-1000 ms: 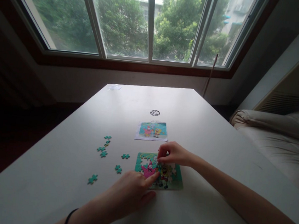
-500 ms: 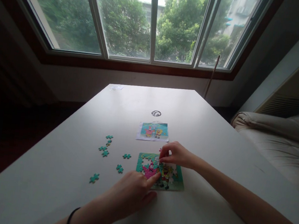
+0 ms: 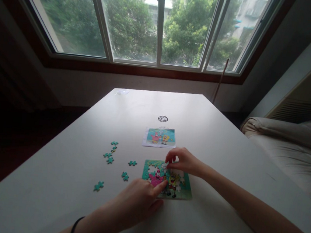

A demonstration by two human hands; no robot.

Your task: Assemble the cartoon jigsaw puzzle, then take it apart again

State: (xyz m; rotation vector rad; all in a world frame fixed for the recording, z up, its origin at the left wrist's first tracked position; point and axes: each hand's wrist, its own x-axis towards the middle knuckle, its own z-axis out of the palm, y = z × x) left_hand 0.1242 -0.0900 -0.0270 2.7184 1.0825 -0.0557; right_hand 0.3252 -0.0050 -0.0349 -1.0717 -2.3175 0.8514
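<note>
A partly filled jigsaw puzzle (image 3: 182,194) with cartoon figures and a green border lies flat on the table, with white gaps at its upper left and right side. My left hand (image 3: 143,195) rests at its lower left edge, index finger stretched out and touching the middle of the picture, other fingers curled. Over the puzzle's upper middle, my right hand (image 3: 181,160) pinches a puzzle piece, mostly hidden by the fingertips. Several loose teal pieces lie to the left, among them one near piece (image 3: 98,186) and one beside the puzzle (image 3: 125,176).
Behind the puzzle, a printed picture sheet (image 3: 160,136) shows the same cartoon figures. Farther back on the white table (image 3: 134,110) are a round dark-rimmed insert (image 3: 163,119) and clear plastic (image 3: 121,92). A covered seat (image 3: 294,146) stands to the right.
The right fingertips have shifted very slightly over the puzzle's upper middle. My left index finger stays on the puzzle, and the loose pieces lie as before. The whole view has shifted slightly.
</note>
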